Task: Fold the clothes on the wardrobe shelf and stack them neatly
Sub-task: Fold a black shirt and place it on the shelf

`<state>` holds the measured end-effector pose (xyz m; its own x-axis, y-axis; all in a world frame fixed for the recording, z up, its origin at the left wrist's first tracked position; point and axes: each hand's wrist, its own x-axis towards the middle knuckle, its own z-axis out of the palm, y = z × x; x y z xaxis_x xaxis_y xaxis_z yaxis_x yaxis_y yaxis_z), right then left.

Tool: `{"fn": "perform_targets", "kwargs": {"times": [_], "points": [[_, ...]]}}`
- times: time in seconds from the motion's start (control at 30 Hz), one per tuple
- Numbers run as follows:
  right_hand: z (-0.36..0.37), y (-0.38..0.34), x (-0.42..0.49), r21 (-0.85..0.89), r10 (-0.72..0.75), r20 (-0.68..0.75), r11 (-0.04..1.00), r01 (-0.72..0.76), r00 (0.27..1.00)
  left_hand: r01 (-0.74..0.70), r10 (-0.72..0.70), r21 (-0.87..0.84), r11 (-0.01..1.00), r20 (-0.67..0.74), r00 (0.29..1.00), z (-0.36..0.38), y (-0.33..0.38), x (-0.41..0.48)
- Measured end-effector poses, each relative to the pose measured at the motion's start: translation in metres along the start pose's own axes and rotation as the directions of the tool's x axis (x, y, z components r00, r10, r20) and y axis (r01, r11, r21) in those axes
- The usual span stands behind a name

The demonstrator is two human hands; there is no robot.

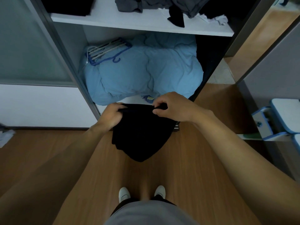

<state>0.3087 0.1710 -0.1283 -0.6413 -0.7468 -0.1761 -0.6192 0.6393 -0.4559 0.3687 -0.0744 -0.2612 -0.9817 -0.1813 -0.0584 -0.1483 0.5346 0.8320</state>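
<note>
I've got both hands on one black garment, held in the air in front of the wardrobe. The left hand has its fingers curled round the top edge at the left corner. The right hand pinches the same edge at the right corner, thumb and fingers closed on the cloth. The garment hangs straight down from the grip, bunched to a rounded point at the bottom, clear of the wood floor.

Just beyond the grip sits a blue duvet on the wardrobe's lower level, with a bundle of hangers lying on its far-left part. Higher up and further back is the white shelf - a loose heap of grey and black clothes towards its right, and a dark stack at its left end. Both are well apart from the hands.

Below the grip, near me - white shoes. Off to the right of the grip is a blue-and-white drawer unit with one drawer open.
</note>
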Motion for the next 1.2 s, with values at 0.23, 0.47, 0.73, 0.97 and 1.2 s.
{"fn": "perform_targets", "kwargs": {"times": [0.23,0.47,0.73,0.97,1.2], "points": [[0.002,0.009,0.008,0.027,0.095,-0.226,0.995,-0.092,0.969,0.101,-0.093,-0.086,0.991,0.086,0.992,-0.008,0.009,0.002],[-0.007,0.018,0.007,0.152,0.059,-0.194,0.988,-0.029,0.979,0.109,-0.112,-0.154,0.982,-0.010,0.994,-0.012,0.024,0.011],[-0.003,0.029,0.018,0.048,0.124,-0.264,0.992,-0.116,0.956,0.016,0.018,0.247,0.969,-0.134,0.991,-0.004,0.046,0.015],[-0.002,0.032,0.026,-0.058,0.236,0.023,0.970,-0.234,0.972,-0.045,0.051,0.149,0.988,-0.037,0.998,0.009,0.075,0.012],[-0.005,0.009,0.031,0.530,0.338,-0.138,0.820,-0.219,0.931,0.015,-0.003,0.290,0.957,-0.040,0.999,-0.006,0.058,0.013]]}}
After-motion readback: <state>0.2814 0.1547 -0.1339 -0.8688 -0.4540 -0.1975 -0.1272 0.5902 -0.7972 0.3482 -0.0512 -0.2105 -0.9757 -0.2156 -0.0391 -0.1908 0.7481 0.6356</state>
